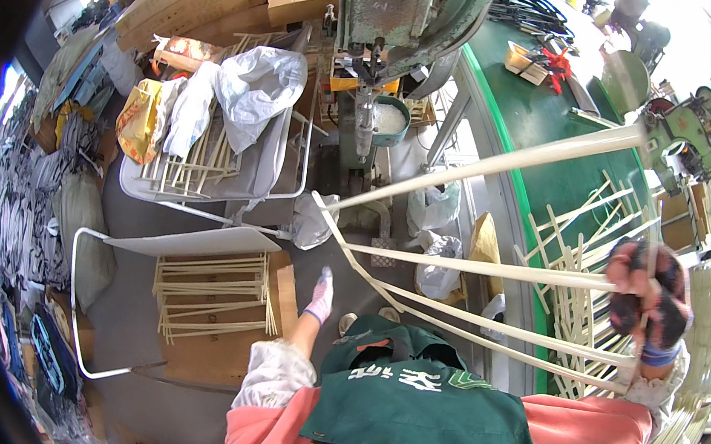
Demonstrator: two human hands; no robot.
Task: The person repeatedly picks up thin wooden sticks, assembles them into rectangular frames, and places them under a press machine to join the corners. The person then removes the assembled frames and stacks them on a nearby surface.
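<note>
A cream-coloured tubular frame, with several crossbars between two side rails, slants across the right half of the view. My right hand, in a pink and black glove, is closed around its right side rail. My left hand, in a pale pinkish glove, hangs below the frame's left rail, apart from it. Its fingers look stretched out, and it appears to hold nothing. Straight ahead stands a worn green machine with a vertical metal spindle. Beside the spindle is a green bowl of small pale pieces.
Similar frames lie on cardboard at left and on the green-topped bench at right. A white metal-framed seat carries plastic bags and cream tubes. Cardboard boxes are stacked behind. Another green machine stands far right.
</note>
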